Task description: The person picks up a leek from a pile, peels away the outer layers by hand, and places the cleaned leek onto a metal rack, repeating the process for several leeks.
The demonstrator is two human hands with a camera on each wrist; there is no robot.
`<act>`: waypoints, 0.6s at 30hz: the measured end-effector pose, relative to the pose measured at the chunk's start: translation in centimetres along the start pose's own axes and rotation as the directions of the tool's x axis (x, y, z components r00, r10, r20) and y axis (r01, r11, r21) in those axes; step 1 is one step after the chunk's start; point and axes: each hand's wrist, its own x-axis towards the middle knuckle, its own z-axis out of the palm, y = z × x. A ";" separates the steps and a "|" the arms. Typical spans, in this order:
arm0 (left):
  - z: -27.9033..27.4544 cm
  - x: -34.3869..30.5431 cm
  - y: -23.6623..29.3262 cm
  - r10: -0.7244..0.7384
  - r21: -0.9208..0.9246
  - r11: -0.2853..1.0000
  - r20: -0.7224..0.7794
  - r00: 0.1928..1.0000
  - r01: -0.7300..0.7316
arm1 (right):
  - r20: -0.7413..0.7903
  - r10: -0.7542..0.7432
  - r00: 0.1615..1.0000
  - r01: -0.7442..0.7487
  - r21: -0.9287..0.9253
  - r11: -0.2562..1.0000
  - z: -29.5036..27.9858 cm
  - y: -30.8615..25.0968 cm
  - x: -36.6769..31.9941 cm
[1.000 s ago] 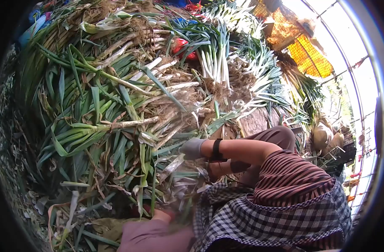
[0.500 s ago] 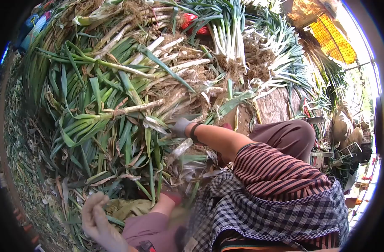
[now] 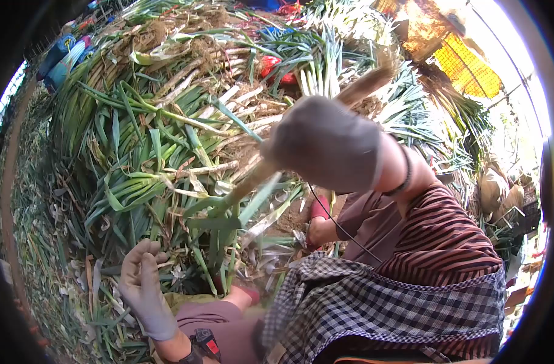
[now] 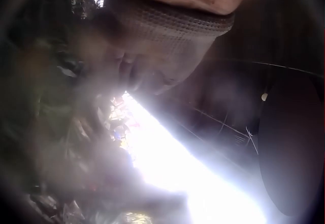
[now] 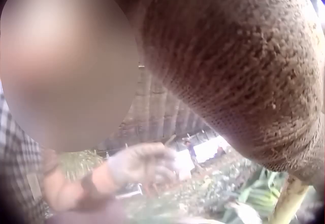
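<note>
My gloved right hand (image 3: 328, 142), blurred and raised close to the head camera, grips a leek (image 3: 252, 182). Its root end pokes out past the hand toward the upper right, and green leaves hang down at the lower left. In the right wrist view the knitted glove (image 5: 238, 66) fills the upper right, with the pale stalk (image 5: 290, 198) below it. Above my lap, my gloved left hand (image 3: 144, 288) is held up with loosely bent fingers and nothing in them. The left wrist view shows that glove (image 4: 162, 46) against strong glare.
A large leek heap (image 3: 137, 151) spreads across the left and middle. Leeks with clean white stalks (image 3: 322, 67) lie farther back by a red bag (image 3: 277, 70). Peeled scraps (image 3: 271, 249) litter the ground near my feet. Yellow netting (image 3: 468, 67) hangs at the back right.
My right hand has come up from the heap toward the camera, now with a leek in it. The left hand, out of sight at first, has come into view at the lower left.
</note>
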 end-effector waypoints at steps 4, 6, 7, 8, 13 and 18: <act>0.4 -0.7 -0.5 -0.026 0.001 1.000 0.095 0.995 0.027 | -0.191 0.278 0.941 -0.275 0.043 0.960 -6.2 1.4 -4.7; 1.8 -1.6 0.2 -0.035 0.020 0.999 0.179 0.983 0.032 | -0.231 0.341 0.911 -0.298 0.200 0.933 -5.0 0.9 -5.5; 2.6 -2.0 0.1 -0.058 0.028 0.998 0.195 0.979 0.054 | -0.236 0.380 0.894 -0.301 0.311 0.901 -4.1 0.1 -5.5; 3.3 -2.3 -0.1 -0.072 -0.019 0.997 0.237 0.969 0.079 | -0.235 0.413 0.880 -0.287 0.431 0.856 -2.6 -0.8 -5.6; 6.5 -3.1 -1.7 -0.037 -0.379 0.916 0.242 0.970 0.129 | -0.133 0.525 0.841 -0.311 0.674 0.670 4.2 -6.1 -5.6; 7.7 -2.9 -0.6 -0.106 -0.510 0.858 -0.063 0.992 0.059 | -0.209 0.570 0.794 -0.021 0.929 0.370 8.8 -12.0 -5.7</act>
